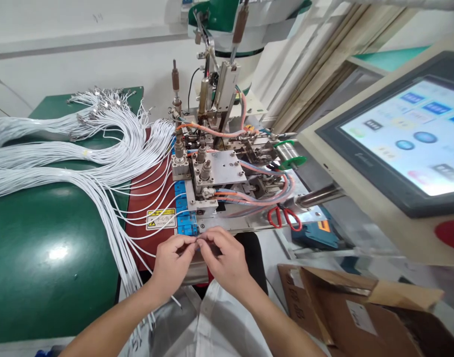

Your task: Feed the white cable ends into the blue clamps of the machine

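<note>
My left hand (174, 263) and my right hand (224, 258) meet fingertip to fingertip at the near end of a row of blue fixtures (187, 220). Both hands are closed in a pinch; whatever is between the fingers is too small to make out. White cables (100, 208) fan out from bundles on the left, and several of their ends reach the blue fixtures across a red-brown plate (143, 198). Just beyond the hands stands a metal machine (221, 168) with cylinders and orange and blue tubes.
A green table (44, 258) lies under the bundles. At the right are a touch screen (409, 134), red-handled scissors (284, 218), a wire spool (286, 151), a blue container (316, 235) and an open cardboard box (346, 317). A warning label (161, 219) is on the plate.
</note>
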Demonstrator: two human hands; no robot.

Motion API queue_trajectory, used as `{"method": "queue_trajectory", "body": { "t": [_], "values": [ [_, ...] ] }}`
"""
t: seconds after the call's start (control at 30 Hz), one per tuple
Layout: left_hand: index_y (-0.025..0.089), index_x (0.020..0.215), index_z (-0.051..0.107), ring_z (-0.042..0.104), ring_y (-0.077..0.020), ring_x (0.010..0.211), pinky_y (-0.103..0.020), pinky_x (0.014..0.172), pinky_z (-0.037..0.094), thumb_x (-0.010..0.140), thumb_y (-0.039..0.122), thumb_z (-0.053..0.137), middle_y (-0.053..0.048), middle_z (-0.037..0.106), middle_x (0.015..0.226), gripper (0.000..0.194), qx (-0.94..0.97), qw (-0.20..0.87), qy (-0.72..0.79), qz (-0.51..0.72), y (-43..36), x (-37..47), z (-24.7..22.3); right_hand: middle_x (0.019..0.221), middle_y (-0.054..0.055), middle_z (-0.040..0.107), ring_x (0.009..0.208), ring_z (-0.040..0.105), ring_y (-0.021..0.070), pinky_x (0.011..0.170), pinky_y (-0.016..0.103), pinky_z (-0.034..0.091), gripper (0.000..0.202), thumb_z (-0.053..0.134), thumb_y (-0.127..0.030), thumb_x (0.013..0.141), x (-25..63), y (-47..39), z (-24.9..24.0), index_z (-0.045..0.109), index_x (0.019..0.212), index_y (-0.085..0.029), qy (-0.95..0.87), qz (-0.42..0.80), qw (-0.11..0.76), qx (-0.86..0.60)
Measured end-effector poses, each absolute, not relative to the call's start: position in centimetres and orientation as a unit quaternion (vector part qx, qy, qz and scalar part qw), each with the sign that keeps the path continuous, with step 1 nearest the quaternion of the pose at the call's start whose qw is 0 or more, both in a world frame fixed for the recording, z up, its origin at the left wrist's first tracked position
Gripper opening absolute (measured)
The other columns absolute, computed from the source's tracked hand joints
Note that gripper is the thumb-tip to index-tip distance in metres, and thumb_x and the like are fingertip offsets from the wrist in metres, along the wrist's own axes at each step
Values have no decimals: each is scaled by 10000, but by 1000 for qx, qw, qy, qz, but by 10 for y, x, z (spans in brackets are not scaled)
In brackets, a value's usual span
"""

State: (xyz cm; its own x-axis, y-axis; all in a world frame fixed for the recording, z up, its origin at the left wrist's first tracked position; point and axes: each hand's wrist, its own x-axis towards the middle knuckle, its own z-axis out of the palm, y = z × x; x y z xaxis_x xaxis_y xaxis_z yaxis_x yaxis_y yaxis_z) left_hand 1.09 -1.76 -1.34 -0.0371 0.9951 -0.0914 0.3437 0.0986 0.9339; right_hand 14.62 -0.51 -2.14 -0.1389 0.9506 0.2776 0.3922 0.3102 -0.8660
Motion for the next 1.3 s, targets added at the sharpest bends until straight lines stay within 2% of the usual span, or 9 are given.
{"method": "queue_trajectory", "body": {
  "t": [0.17, 0.4, 0.5, 0.63, 0.7, 0.77, 1.0, 1.17, 1.3],
  "values": [
    [145, 740, 629, 592, -129, 638, -222, 600, 502, 774, 283, 549, -19, 648, 718, 163, 476, 506, 597, 401, -19, 12, -15, 727, 28, 560, 689, 547, 135, 627, 252, 455, 121, 478, -170, 809, 141, -4, -22, 560, 720, -184, -622, 398, 472, -481],
    [140, 753, 622, 584, -130, 640, -228, 608, 496, 769, 296, 552, -24, 641, 715, 171, 456, 524, 588, 414, -20, 14, -16, 709, 20, 555, 680, 547, 135, 624, 251, 447, 111, 512, -176, 790, 137, -3, -29, 568, 695, -178, -576, 436, 491, -487],
    [150, 745, 632, 562, -122, 584, -218, 563, 471, 771, 278, 529, -20, 634, 688, 165, 505, 505, 596, 368, -16, 8, -12, 700, 14, 566, 658, 541, 127, 614, 243, 438, 113, 511, -153, 782, 148, 2, -24, 571, 690, -183, -636, 416, 443, -476],
    [184, 639, 631, 514, -111, 551, -204, 553, 417, 739, 145, 490, 11, 598, 601, 177, 666, 462, 536, 236, -9, -5, -4, 680, 8, 559, 640, 515, 127, 590, 239, 410, 115, 509, -116, 745, 165, 11, -11, 580, 696, -192, -791, 366, 297, -389],
    [189, 608, 621, 506, -110, 558, -199, 553, 406, 716, 103, 475, 19, 591, 592, 201, 702, 456, 509, 203, -8, -8, -2, 670, 8, 547, 629, 500, 130, 570, 239, 392, 113, 507, -108, 726, 169, 13, -8, 576, 697, -192, -834, 335, 257, -356],
    [187, 640, 622, 505, -108, 540, -194, 528, 405, 731, 118, 470, 20, 586, 586, 190, 679, 468, 521, 219, -9, -8, -4, 673, 10, 539, 630, 495, 131, 572, 240, 389, 111, 496, -107, 728, 167, 13, -9, 563, 700, -191, -826, 330, 276, -365],
    [151, 748, 612, 556, -127, 642, -216, 621, 459, 799, 246, 494, -17, 624, 704, 160, 553, 481, 580, 357, -15, 5, -17, 684, 8, 533, 640, 510, 126, 590, 244, 409, 116, 493, -147, 784, 143, -1, -26, 539, 685, -185, -659, 354, 465, -474],
    [144, 758, 618, 578, -133, 676, -224, 651, 473, 798, 272, 519, -22, 637, 729, 166, 523, 481, 586, 389, -19, 8, -20, 687, 20, 546, 658, 526, 140, 616, 264, 423, 105, 516, -149, 778, 139, -11, -31, 568, 692, -181, -629, 336, 492, -499],
    [135, 771, 599, 575, -121, 627, -219, 608, 477, 803, 283, 525, -19, 621, 704, 169, 499, 508, 576, 401, -19, 10, -21, 683, 24, 559, 653, 526, 139, 621, 266, 427, 103, 524, -155, 775, 144, -11, -34, 587, 697, -175, -627, 358, 484, -494]
  ]
}}
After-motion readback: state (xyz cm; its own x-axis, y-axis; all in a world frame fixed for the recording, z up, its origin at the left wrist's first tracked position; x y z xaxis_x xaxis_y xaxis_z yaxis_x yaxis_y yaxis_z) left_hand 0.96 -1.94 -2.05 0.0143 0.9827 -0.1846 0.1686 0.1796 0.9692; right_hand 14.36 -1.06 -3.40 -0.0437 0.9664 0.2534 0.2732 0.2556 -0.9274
